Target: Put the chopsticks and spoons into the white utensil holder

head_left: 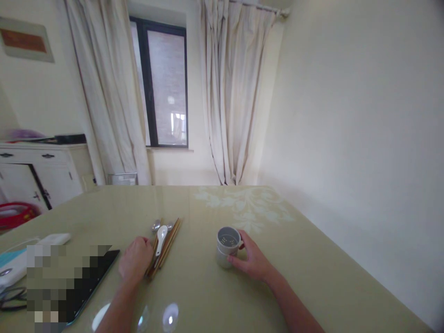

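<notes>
My right hand (252, 261) is wrapped round the side of a grey cup (227, 247) that stands upright on the table (312, 259); the cup's inside bottom has small holes. My left hand (135, 260) lies curled on the table, its fingers against the near ends of a bundle of wooden chopsticks (167, 247). A white spoon (161, 237) lies on the chopsticks, and two metal spoons (157, 225) poke out at the far end. Whether the left hand grips the bundle is not clear.
A dark tablet (100, 270) lies left of my left hand, beside a blurred patch, a white device (53, 238) and glasses (12, 298). A white cabinet (38, 171) stands far left. Curtains and a window are beyond the table; a wall is on the right.
</notes>
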Action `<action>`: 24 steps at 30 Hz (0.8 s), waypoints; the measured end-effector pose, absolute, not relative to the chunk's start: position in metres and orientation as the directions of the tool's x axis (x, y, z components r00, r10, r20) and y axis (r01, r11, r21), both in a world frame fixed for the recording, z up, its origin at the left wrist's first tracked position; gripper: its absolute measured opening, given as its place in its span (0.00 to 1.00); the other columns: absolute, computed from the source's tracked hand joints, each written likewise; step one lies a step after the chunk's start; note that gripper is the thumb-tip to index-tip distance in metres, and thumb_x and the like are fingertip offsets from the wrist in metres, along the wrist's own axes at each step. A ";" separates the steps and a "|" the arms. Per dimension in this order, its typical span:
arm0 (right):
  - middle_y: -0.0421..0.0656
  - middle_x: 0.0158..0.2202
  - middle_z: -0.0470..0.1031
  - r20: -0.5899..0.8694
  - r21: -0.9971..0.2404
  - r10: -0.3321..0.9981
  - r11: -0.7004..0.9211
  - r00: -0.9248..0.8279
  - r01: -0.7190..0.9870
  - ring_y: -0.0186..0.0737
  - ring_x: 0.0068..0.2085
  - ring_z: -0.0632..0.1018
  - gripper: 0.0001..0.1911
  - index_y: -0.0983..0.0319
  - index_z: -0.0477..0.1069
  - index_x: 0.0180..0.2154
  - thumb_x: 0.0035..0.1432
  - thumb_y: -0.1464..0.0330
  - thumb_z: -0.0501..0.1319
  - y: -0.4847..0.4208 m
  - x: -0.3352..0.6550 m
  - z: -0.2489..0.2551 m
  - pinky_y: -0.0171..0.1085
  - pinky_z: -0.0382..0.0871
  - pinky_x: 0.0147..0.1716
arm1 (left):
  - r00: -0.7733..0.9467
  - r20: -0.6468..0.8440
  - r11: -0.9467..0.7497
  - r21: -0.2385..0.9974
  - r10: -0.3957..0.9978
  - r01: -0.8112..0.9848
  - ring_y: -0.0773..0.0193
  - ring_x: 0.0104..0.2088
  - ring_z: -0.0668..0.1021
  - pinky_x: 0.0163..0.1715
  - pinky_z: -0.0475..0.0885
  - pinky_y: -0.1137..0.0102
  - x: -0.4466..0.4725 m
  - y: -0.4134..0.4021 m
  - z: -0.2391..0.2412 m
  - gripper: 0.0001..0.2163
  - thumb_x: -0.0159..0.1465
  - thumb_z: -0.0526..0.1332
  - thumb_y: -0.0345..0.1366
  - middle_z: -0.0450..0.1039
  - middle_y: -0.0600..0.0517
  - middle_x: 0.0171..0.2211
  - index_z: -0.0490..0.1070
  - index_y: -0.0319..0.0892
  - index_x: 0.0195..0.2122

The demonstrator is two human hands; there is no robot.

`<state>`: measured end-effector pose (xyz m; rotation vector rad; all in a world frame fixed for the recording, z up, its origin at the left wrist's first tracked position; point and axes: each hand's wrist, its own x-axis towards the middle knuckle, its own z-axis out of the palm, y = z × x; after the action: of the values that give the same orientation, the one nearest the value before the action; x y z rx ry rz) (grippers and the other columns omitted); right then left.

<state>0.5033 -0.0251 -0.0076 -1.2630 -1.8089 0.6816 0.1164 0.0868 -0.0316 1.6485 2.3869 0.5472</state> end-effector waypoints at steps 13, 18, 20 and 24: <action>0.55 0.60 0.75 0.309 -0.792 0.934 0.358 -0.181 0.495 0.56 0.56 0.77 0.38 0.58 0.63 0.65 0.57 0.60 0.72 -0.025 0.502 -0.007 0.50 0.71 0.51 | -0.012 0.431 -0.044 0.118 0.902 0.992 0.47 0.53 0.81 0.52 0.74 0.58 0.166 0.063 -0.018 0.19 0.76 0.50 0.38 0.82 0.40 0.52 0.82 0.41 0.49; 0.54 0.60 0.76 0.309 -0.799 0.935 0.355 -0.175 0.486 0.57 0.56 0.77 0.38 0.58 0.65 0.65 0.57 0.61 0.73 -0.026 0.500 -0.007 0.49 0.71 0.51 | 0.099 0.342 -0.116 0.028 0.934 0.993 0.48 0.55 0.81 0.54 0.74 0.58 0.185 0.058 -0.022 0.15 0.74 0.54 0.35 0.82 0.42 0.51 0.83 0.43 0.44; 0.54 0.59 0.76 0.307 -0.794 0.933 0.359 -0.186 0.491 0.57 0.55 0.78 0.37 0.58 0.66 0.64 0.57 0.61 0.73 -0.026 0.500 -0.006 0.49 0.72 0.51 | 0.103 0.316 -0.120 0.035 0.943 0.992 0.48 0.55 0.81 0.53 0.75 0.58 0.185 0.057 -0.022 0.15 0.74 0.54 0.34 0.83 0.42 0.49 0.83 0.43 0.43; 0.54 0.58 0.76 0.307 -0.787 0.931 0.365 -0.198 0.498 0.57 0.55 0.78 0.36 0.58 0.67 0.64 0.57 0.60 0.73 -0.027 0.499 -0.005 0.49 0.72 0.51 | 0.069 0.282 -0.091 0.066 0.957 0.994 0.48 0.50 0.84 0.49 0.75 0.59 0.186 0.053 -0.023 0.15 0.74 0.53 0.34 0.85 0.41 0.44 0.82 0.43 0.43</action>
<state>0.4990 -0.0266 -0.0053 -1.2491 -1.8344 0.6905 0.1858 0.0531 -0.0231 2.3963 2.2081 0.4203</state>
